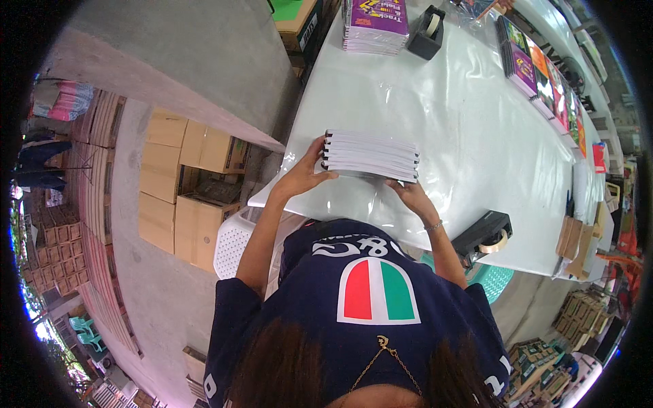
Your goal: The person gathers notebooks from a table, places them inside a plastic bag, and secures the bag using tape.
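A stack of thin booklets (371,154) is held between my two hands just above the near part of the white-covered table (381,95). White page edges face up, and dark bindings or corners show at both ends. My left hand (306,174) wraps the left end, thumb along the near side. At the lower right corner, my right hand (411,197) grips the stack with its fingers partly hidden beneath. A black tape dispenser (484,232) with a tan roll stands on the table to the right of my right forearm.
Farther along the table are a pile of purple-covered booklets (376,20) and another tape dispenser (427,32). Rows of colourful booklets (544,85) line the right side. A white stool (233,246) and a green stool (496,280) flank me. Cardboard boxes (158,178) sit left, by a concrete pillar (183,61).
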The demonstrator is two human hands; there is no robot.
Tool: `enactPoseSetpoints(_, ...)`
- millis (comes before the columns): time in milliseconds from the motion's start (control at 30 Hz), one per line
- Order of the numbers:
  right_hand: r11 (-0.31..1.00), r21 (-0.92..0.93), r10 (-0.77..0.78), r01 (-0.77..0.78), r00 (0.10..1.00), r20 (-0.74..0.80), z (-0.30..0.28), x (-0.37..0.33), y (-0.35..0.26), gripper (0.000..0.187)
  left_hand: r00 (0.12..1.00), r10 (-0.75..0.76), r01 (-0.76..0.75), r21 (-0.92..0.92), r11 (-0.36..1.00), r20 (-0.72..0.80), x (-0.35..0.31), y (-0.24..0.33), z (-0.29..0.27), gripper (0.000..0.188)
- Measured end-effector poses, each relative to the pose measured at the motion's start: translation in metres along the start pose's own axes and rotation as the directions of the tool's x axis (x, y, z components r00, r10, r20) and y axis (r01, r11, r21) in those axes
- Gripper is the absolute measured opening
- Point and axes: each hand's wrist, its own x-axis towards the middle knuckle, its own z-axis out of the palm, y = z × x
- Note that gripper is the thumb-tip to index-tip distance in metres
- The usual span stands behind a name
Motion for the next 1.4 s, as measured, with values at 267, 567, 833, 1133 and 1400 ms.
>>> enactPoseSetpoints(267, 0.999, 0.028, -0.037, 0.042, 0.984, -0.172, 0.005, -0.001, -0.011, 0.066, 0.974, 0.179, -0.174, 0.045, 0.984, -0.142, 0.013, -0.038, 0.007, 0.082)
enactPoseSetpoints(567, 0.920, 0.391, 0.098, -0.020, 0.979, -0.181, -0.032, 0.001, -0.031, 0.061, 0.998, -0.065, 0.065, -0.072, 0.995, 0.005, 0.065, -0.012, 0.012, 0.085)
enactPoseSetpoints(833, 0.821, 0.564, 0.272, -0.088, 0.929, -0.251, -0.018, 0.005, -0.022, 0.045, 0.951, -0.307, 0.308, -0.228, 0.924, 0.037, 0.084, -0.010, 0.021, 0.056)
enactPoseSetpoints(1133, 0.758, 0.651, 0.270, 0.034, 0.893, -0.361, -0.002, 0.029, -0.024, 0.037, 0.962, -0.264, 0.242, -0.227, 0.943, -0.072, 0.093, -0.023, 0.020, 0.052)
enactPoseSetpoints(1400, 0.781, 0.622, 0.285, 0.059, 0.852, -0.439, 0.003, 0.032, -0.009, 0.040, 0.979, -0.156, 0.139, -0.131, 0.982, -0.131, 0.092, -0.025, 0.024, 0.074)
